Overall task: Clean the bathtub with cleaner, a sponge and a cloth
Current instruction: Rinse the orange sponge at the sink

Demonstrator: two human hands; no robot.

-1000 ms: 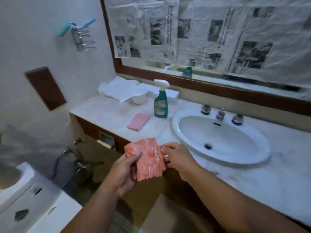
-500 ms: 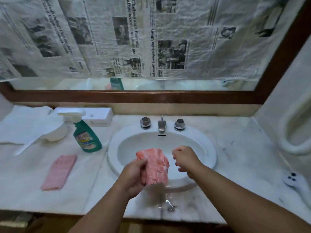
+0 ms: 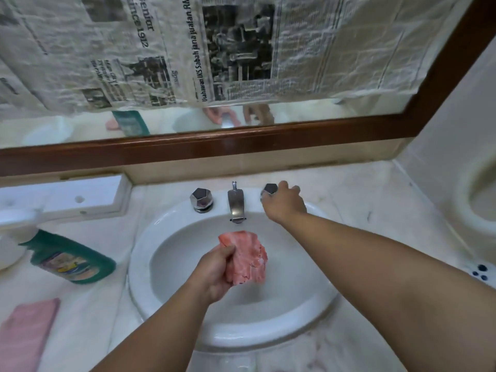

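My left hand (image 3: 214, 272) grips a crumpled salmon-pink cloth (image 3: 247, 259) over the white sink basin (image 3: 188, 304), below the spout (image 3: 236, 204). My right hand (image 3: 283, 204) reaches to the back of the sink and curls around the right tap knob (image 3: 269, 188). No water runs from the spout. A green spray bottle of cleaner (image 3: 71, 260) stands on the counter left of the sink. A flat pink sponge (image 3: 25, 331) lies on the counter at the near left.
The left tap knob (image 3: 201, 200) stands beside the spout. A mirror with a brown wooden frame (image 3: 214, 146), covered in newspaper, hangs above the marble counter (image 3: 375, 210). A white box (image 3: 86, 194) sits at the back left. A white fixture (image 3: 477, 205) is at the right wall.
The view has closed in on the sink. My right hand left the cloth and reached forward to the right tap knob. My left hand kept the cloth over the basin.
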